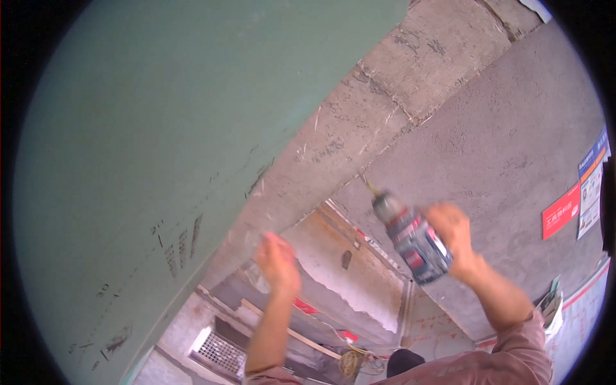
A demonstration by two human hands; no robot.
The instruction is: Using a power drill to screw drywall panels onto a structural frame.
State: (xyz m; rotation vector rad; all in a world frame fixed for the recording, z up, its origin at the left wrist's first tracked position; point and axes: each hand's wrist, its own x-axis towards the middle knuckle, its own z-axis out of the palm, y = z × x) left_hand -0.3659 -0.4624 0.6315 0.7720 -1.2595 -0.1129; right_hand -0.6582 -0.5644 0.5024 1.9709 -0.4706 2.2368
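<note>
My right hand (pixel 452 234) is wrapped round the grip of a cordless drill (pixel 417 247), dark blue-grey with red parts. Its chuck carries a thin yellowish bit that points up and left toward the bare concrete. Raised below the edge of a large green board (pixel 160 122) is my left hand (pixel 280 263). Its fingers are blurred, so whether they pinch something small cannot be seen. Dark pencil-like marks and a row of small dots run along the lower part of the board.
A rough concrete beam (pixel 333 138) borders the board, and a grey plastered wall (pixel 487 122) rises on the right. A red sign (pixel 560 212) and posters hang there. Far below are a perforated grille (pixel 221 346), coiled yellowish cable (pixel 350 363) and a white bag (pixel 552 311).
</note>
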